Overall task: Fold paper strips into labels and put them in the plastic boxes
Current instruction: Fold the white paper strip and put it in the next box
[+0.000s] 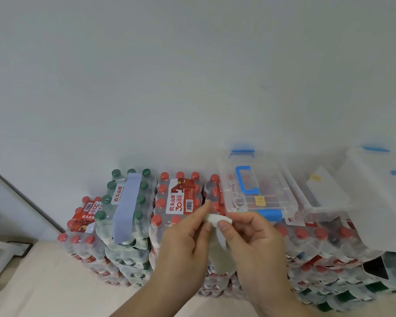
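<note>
Paper: a white paper strip (217,218) is held in the air between the two hands, near the middle of the scene. It is on the near side of the closest box and lies in no box.
Paper's look: its top is bent over into a short, rounded fold that runs sideways from hand to hand. A longer tail hangs down from the fold between the palms, pale and blurred.
Left hand: the left hand (183,243) pinches the left end of the fold between thumb and forefinger, with the other fingers curled below.
Right hand: the right hand (254,243) pinches the right end, its thumb pressed on the paper with the nail facing up and its fingers curled behind.
Closest box: a clear plastic box with a blue handle and blue latches (272,179) sits with its lid on, on top of the bottle packs just beyond the right hand. A small yellow note (260,200) shows through it by the near latch.
Second box: a second clear plastic box (325,197) is just beside it on the right and has its own yellow slip (315,177). Whether its lid is on I cannot tell.
Third box: a frosted plastic box with blue fittings (375,191) is cut off by the right edge.
Under the boxes: shrink-wrapped packs of red-capped water bottles (181,197) are stacked against the pale wall (192,76).
Left of them: a shrink-wrapped pack of green-capped bottles (142,197) has a pale blue carry band (126,209).
Near left: a beige floor (44,282).
</note>
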A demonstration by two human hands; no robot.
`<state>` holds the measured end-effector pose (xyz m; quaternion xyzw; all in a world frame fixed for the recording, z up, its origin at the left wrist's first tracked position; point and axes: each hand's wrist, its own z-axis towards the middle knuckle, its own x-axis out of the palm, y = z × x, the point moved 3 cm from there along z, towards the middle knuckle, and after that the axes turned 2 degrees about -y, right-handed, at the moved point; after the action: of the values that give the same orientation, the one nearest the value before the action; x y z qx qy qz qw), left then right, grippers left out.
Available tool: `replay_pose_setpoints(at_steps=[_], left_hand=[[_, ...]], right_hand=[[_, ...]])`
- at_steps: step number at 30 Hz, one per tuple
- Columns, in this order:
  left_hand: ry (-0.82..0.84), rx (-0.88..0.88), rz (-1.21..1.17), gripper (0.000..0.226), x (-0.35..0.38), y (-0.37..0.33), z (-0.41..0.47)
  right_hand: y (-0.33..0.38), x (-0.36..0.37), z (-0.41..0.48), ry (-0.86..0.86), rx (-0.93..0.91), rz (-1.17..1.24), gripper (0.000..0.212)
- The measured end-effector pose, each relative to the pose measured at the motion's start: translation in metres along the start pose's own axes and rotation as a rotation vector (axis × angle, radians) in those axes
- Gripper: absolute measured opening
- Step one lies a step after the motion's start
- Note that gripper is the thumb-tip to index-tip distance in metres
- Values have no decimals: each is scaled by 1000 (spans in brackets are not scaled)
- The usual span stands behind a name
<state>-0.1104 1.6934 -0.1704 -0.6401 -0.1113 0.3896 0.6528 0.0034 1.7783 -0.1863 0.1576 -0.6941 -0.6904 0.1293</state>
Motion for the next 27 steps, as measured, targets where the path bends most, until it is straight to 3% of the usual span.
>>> replay_pose_setpoints(at_steps=[4,11,17,27], left_hand=[[-5,7,1,42,0,-1,-4],[27,-143,-164,31,-15,8,4],[4,-147,-246,30,-17,6,3],[34,-220,-342,26,-13,8,5]], right_hand=[[1,-3,3,-7,8,-6,15],[2,-7,7,90,58,-10,25],[7,-3,5,185,46,-42,44],[12,-11,10,158,-34,-13,26]])
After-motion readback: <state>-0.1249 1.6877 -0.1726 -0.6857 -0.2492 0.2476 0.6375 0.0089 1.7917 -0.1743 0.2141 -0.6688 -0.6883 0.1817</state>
